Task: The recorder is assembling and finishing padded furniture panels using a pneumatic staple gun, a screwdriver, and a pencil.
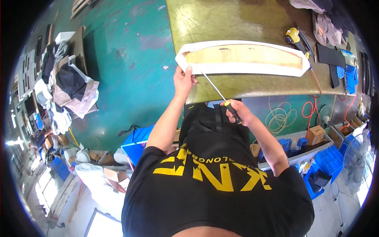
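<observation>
A long wooden panel (pixel 241 55) lies on the table, with white covering (pixel 244 69) wrapped over its edges and bare wood showing in the middle. My left hand (pixel 184 82) grips the panel's near left corner, thumb on top and fingers at the edge. In my right hand (pixel 241 111) is a screwdriver (pixel 215 87) with a black and yellow handle and a long metal shaft. Its tip reaches the white covering just right of my left thumb; whether it goes under the covering I cannot tell.
Beyond the panel's right end lies a yellow and black staple gun (pixel 293 35) with an orange hose (pixel 316 79). Black fabric (pixel 331 56) rests on the olive tabletop (pixel 233 19). Cloth pieces (pixel 71 81) are heaped at the left. Blue crates (pixel 329 162) and a fan (pixel 355 154) stand lower right.
</observation>
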Demonstrator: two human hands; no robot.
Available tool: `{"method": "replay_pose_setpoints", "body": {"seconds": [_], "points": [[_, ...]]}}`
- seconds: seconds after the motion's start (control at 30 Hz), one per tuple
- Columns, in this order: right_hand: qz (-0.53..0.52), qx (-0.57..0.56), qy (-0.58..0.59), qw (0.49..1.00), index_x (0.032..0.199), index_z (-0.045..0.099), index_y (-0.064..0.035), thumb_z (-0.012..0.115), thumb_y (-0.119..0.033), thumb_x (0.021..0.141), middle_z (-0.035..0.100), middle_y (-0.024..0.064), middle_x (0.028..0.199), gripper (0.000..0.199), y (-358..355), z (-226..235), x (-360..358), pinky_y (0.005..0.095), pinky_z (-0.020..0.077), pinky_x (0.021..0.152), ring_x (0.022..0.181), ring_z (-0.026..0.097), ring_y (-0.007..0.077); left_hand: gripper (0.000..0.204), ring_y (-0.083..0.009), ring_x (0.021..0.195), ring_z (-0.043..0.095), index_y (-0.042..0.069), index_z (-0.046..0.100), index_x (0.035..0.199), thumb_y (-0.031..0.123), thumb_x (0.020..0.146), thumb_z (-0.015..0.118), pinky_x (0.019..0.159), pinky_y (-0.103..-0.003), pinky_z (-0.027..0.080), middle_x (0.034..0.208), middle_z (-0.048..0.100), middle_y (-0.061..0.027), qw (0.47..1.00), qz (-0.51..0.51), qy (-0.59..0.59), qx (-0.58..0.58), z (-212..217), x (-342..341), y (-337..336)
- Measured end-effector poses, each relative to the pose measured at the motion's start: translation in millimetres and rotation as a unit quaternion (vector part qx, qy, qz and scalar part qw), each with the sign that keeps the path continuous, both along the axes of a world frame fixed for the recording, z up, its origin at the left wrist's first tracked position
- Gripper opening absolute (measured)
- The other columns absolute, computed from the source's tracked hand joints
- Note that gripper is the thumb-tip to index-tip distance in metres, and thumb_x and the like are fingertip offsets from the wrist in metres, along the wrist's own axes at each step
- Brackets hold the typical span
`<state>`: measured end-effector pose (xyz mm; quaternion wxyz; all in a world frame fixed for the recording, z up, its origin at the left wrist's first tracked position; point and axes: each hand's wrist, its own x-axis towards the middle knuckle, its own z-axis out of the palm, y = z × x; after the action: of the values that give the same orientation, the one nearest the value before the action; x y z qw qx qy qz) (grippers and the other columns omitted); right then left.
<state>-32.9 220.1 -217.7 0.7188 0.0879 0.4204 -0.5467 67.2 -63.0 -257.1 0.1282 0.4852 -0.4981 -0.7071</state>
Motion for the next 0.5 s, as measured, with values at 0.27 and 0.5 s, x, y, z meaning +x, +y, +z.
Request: {"method": "replay_pose_setpoints", "body": {"seconds": [0.27,0.5], "points": [[0.005,-0.024,-0.306,0.952,0.136,0.054,-0.0026,0.039,-0.054,0.112,0.055,0.0037,0.068,0.059,8.5,-27.7,-23.5,0.0285,0.0426,0.048,0.049,0.051,0.0143,0.030,-0.0118,0.060,0.066,0.007,0.059,0.124,0.029,0.105,0.064,0.054,-0.027,0.055,0.084,0.068,-0.0044,0.999,0.003,-0.039,-0.005,5.6,-0.4,0.4],[0.109,-0.081,0.018,0.991,0.131,0.060,0.0004,0.042,-0.044,0.113,0.059,0.0039,0.070,0.051,1.1,12.9,-131.0,0.0272,0.0455,0.050,0.050,0.052,0.0113,0.038,-0.0095,0.063,0.062,0.006,0.062,0.131,0.036,0.107,0.061,0.057,-0.026,0.052,0.084,0.067,-0.0043,0.963,-0.001,-0.212,-0.168,33.0,3.4,9.0]]}}
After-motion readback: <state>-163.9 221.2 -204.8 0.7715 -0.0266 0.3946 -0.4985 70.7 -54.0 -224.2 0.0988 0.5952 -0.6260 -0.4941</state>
